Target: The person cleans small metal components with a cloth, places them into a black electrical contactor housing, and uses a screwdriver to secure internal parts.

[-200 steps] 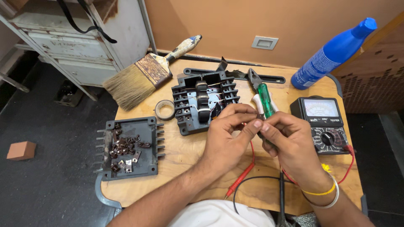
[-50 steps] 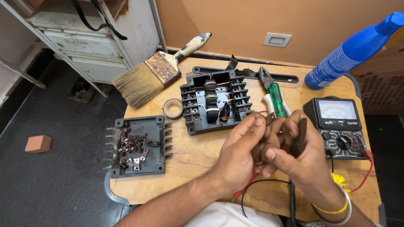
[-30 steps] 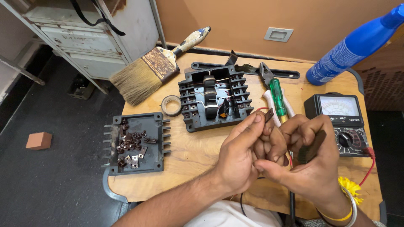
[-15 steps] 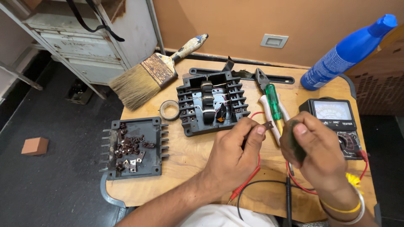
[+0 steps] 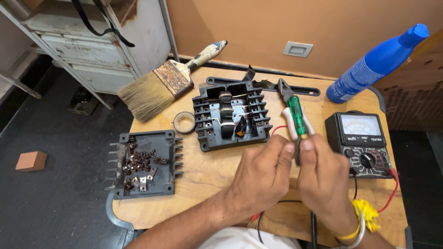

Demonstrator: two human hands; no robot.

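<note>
Both hands meet knuckles-up over table point(image 5: 207, 175); L hand point(image 5: 263, 177) & R hand point(image 5: 325, 182) curled, pinching thin dark probe point(image 5: 296, 154).

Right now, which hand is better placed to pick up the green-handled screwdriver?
Right, probably. The right hand sits directly below the green-handled screwdriver, its fingers nearly at the handle's near end. The left hand is slightly farther left, toward the black housing.

Both forearms reaching in from bottom edge, converging mid-frame. Left hand point(image 5: 260, 177) showing its back to cam, fingers curling inward, thumb pointing up twd the other thumb. Right hand point(image 5: 325, 182) likewise back-up, fingers folding under, thumb tip nearly touching L thumb tip. Right wrist wearing bangle + yellow thread. Anything pinched betw. fingertips: hidden.
</note>
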